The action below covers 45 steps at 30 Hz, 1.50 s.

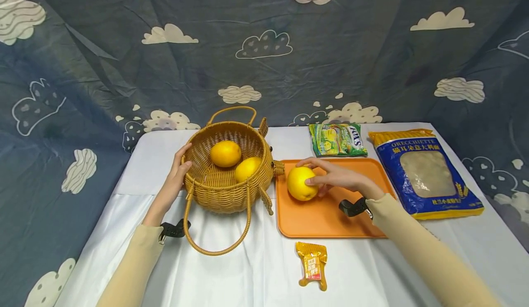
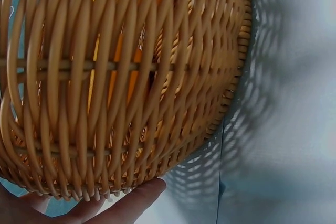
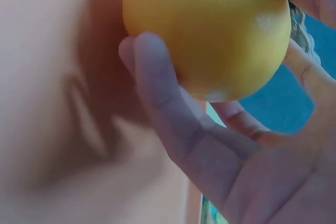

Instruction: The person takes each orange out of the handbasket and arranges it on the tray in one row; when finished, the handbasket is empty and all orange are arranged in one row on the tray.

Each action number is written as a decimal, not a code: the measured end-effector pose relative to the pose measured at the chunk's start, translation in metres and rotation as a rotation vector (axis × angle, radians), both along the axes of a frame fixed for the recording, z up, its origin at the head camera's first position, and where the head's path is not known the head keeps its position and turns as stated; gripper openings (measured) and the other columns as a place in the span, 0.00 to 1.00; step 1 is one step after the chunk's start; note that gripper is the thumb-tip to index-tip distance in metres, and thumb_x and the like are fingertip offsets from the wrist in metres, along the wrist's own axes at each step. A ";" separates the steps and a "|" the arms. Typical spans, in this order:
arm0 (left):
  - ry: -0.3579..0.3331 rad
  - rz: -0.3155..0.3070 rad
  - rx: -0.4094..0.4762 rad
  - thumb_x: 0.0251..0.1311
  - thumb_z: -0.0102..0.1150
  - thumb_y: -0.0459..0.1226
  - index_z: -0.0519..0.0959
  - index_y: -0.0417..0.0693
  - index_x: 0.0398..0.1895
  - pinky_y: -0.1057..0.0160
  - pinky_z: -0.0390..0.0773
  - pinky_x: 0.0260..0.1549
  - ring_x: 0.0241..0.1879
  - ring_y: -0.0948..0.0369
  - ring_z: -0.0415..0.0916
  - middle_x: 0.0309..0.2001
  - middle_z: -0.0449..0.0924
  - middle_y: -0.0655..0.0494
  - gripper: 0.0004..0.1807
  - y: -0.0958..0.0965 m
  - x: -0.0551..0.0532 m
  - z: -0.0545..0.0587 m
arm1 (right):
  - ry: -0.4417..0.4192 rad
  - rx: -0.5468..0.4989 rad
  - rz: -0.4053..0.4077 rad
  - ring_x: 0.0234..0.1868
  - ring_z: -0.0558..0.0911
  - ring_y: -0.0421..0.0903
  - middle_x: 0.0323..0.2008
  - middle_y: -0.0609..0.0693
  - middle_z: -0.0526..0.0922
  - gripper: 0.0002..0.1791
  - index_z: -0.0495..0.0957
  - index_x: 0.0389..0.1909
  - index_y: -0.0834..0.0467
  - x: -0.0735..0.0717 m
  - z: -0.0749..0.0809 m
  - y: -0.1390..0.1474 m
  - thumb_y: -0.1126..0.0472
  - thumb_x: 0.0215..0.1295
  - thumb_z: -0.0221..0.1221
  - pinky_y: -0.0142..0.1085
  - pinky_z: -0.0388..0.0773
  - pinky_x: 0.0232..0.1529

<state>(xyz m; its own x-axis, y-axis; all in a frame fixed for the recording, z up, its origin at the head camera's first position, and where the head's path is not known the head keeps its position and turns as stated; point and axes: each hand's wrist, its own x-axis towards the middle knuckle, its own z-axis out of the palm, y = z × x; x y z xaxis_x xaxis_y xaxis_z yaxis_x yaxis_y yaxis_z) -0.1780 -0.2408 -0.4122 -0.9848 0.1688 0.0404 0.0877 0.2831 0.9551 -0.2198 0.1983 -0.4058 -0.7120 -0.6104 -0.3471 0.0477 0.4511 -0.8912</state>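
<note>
My left hand (image 1: 178, 169) holds the near left rim of a woven wicker basket (image 1: 219, 197), its fingers along the side. Close up in the left wrist view, the fingers (image 2: 139, 198) lie against the basket's weave (image 2: 121, 108). Two yellow, lemon-like fruits, one farther back (image 1: 225, 154) and one nearer (image 1: 248, 168), lie inside. Over the left part of an orange tray (image 1: 330, 222), my right hand (image 1: 340, 177) grips a round yellow fruit (image 1: 301, 185) between thumb and fingers. The same fruit (image 3: 210, 35) fills the upper part of the right wrist view.
Behind the tray lies a green candy bag (image 1: 337, 140). A big blue and yellow pasta bag (image 1: 427, 173) is right of it. A small golden snack packet (image 1: 312, 266) lies in front. The basket's near handle (image 1: 218, 252) hangs toward me; its bird-head ornament (image 1: 278, 167) reaches the tray's edge.
</note>
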 end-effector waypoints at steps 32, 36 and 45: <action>0.012 0.007 0.009 0.72 0.34 0.51 0.43 0.69 0.75 0.41 0.69 0.42 0.62 0.36 0.54 0.75 0.36 0.53 0.31 0.000 -0.001 -0.001 | 0.257 -0.093 0.073 0.60 0.70 0.57 0.63 0.59 0.64 0.26 0.63 0.67 0.56 -0.041 0.065 -0.042 0.59 0.69 0.56 0.50 0.70 0.56; 0.018 0.007 0.003 0.72 0.34 0.51 0.43 0.68 0.75 0.39 0.69 0.42 0.63 0.36 0.53 0.75 0.35 0.52 0.31 0.001 -0.002 -0.002 | 0.249 -0.204 0.125 0.59 0.71 0.56 0.64 0.60 0.64 0.25 0.64 0.66 0.59 -0.058 0.085 -0.075 0.61 0.69 0.55 0.47 0.72 0.54; 0.019 0.004 0.018 0.72 0.33 0.50 0.42 0.68 0.76 0.34 0.66 0.46 0.65 0.36 0.51 0.75 0.33 0.52 0.31 0.001 0.000 -0.002 | 0.169 -0.187 0.310 0.59 0.71 0.52 0.66 0.60 0.63 0.25 0.65 0.66 0.61 -0.085 0.108 -0.157 0.62 0.69 0.54 0.46 0.72 0.55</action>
<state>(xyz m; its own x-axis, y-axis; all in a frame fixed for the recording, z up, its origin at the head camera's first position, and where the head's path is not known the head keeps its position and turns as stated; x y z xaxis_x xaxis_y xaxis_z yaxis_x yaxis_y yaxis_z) -0.1780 -0.2398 -0.4140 -0.9846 0.1636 0.0623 0.1049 0.2663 0.9582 -0.3053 0.0410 -0.2977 -0.5213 -0.8471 -0.1030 -0.2198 0.2500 -0.9430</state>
